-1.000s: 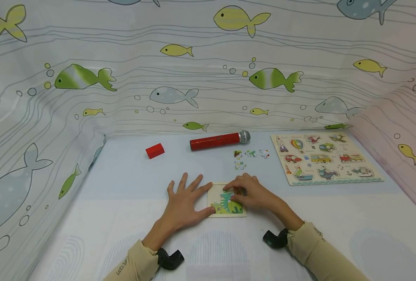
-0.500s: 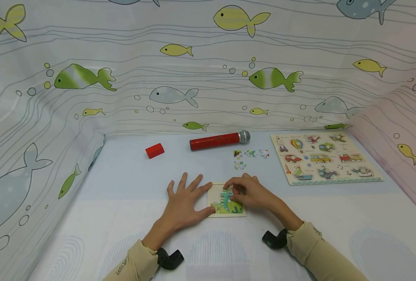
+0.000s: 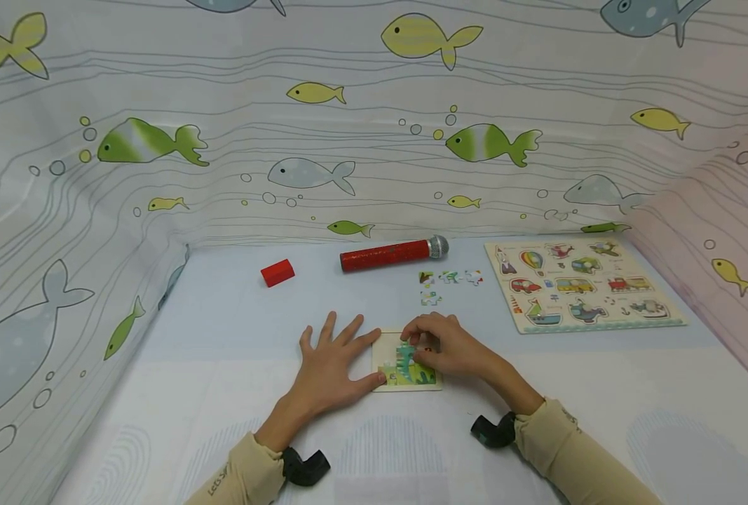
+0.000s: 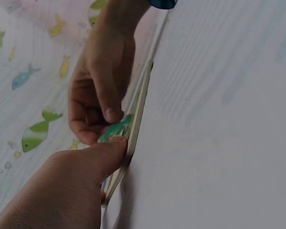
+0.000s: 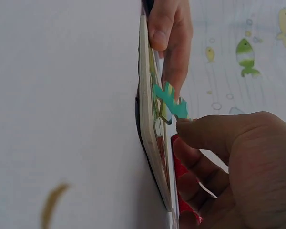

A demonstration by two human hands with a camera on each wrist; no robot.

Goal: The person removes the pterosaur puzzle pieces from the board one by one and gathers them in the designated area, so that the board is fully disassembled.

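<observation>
While spread left hand [image 3: 331,370] steadies puzzle board [image 3: 384,348], right hand [image 3: 456,349] pinches teal piece [image 5: 171,101], grip narrow. Lower it flat.

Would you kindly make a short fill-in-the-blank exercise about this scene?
The right hand pinches a teal ____.
The left hand has its ____ spread.
A red ____ lies between the red block and the vehicle puzzle board.
Beyond the jigsaw tray lie ____ loose pieces.
Missing words: jigsaw piece; fingers; microphone; four.
</observation>
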